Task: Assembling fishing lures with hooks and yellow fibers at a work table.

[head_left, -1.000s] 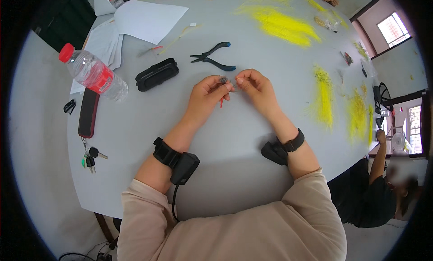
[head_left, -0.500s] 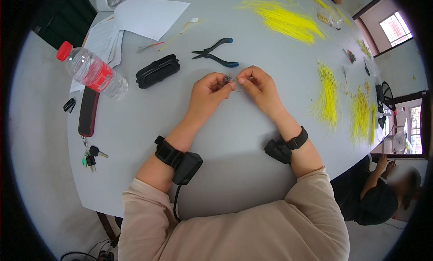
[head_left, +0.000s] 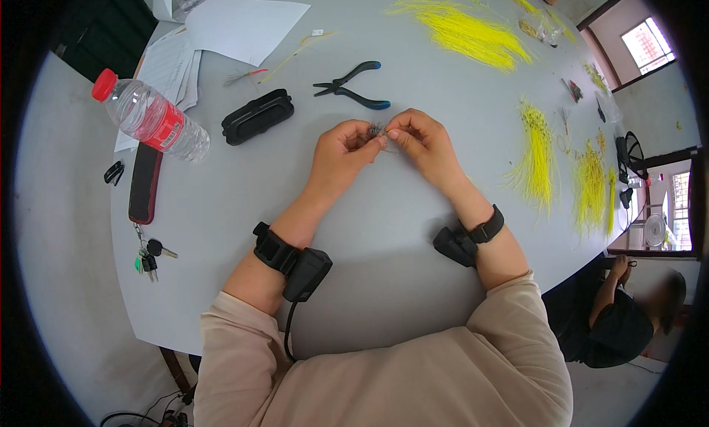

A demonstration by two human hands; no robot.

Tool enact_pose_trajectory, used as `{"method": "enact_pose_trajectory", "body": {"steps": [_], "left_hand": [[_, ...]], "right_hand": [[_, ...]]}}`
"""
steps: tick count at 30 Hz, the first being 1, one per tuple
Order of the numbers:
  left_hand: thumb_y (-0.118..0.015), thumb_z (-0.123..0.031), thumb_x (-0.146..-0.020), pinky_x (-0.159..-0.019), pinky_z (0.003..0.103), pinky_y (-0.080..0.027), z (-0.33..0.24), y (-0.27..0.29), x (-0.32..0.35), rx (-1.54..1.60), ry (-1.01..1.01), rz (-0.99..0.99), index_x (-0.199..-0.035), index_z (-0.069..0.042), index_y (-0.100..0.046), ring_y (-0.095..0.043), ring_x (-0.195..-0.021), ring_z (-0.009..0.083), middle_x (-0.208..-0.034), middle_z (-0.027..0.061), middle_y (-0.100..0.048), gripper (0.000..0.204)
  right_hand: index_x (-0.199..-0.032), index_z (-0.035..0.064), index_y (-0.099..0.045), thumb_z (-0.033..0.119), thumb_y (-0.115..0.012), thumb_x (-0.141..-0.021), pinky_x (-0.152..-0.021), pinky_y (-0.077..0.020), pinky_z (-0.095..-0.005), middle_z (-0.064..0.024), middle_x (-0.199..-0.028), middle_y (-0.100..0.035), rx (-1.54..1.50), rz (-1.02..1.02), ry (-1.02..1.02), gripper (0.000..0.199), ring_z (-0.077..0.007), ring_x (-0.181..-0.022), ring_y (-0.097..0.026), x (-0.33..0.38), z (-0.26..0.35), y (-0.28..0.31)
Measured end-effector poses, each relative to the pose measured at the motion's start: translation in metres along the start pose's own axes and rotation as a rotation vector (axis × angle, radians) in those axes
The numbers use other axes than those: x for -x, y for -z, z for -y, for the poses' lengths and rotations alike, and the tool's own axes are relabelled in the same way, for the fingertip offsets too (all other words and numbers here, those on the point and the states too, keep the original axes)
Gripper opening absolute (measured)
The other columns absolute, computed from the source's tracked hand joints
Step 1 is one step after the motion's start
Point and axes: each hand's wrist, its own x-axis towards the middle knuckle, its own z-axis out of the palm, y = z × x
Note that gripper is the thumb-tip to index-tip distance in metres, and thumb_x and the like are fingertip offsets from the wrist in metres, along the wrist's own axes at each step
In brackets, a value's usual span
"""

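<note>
Pinching a small bundle of thin grey strands [head_left: 375, 130] between thumb and fingers of the left hand [head_left: 338, 148], with the right hand [head_left: 423, 140] closed just beside it at the bundle's edge — seemingly on a fine strand, though too small and finger-covered to be certain. Holding both hands close together above the desk [head_left: 410, 220], probably to steady such fine pieces by fingertip alone. Noting pliers [head_left: 337, 87] just beyond the hands, with handles spread and tips turned left, likely placed there for easy reach. Spotting yellow strands [head_left: 538, 161] in loose bunches well to the right of the hands and beyond them, laid lengthwise, perhaps to prevent tangling. Turning to containers: left of the hands, a black case [head_left: 258, 117], closed and hiding any contents; farther left, a clear plastic bottle [head_left: 153, 120] with its red cap on and a red label around the middle; far beyond to the right, a clear plastic bag [head_left: 546, 32] with brownish stuff showing through — well apart from the hands.
</note>
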Motion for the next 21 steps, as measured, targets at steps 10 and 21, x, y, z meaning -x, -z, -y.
{"method": "enact_pose_trajectory", "body": {"steps": [10,21], "left_hand": [[-0.06,-0.007,-0.081,-0.047,0.016,-0.034,0.0001,0.0,0.0004,-0.021,0.01,0.004,-0.087,-0.003,-0.058,-0.049,-0.058,0.0036,-0.077,0.0015,-0.062,0.008],[-0.061,-0.01,-0.081,-0.048,0.017,-0.036,-0.0038,-0.0018,0.0017,-0.046,0.013,-0.006,-0.088,-0.003,-0.058,-0.05,-0.06,0.0038,-0.076,0.0003,-0.061,0.01]], "right_hand": [[-0.089,-0.0009,-0.06,0.006,-0.059,-0.083,-0.07,-0.0451,-0.0227,-0.0046,-0.083,-0.06,-0.032,0.008,-0.022,0.009,-0.0092,-0.076,-0.055,0.0006,0.0068,0.0013],[-0.093,-0.0001,-0.057,0.009,-0.055,-0.087,-0.076,-0.047,-0.0233,-0.0053,-0.087,-0.062,-0.361,0.09,-0.138,0.01,-0.01,-0.082,-0.059,0.0024,0.0063,0.0001]]}}
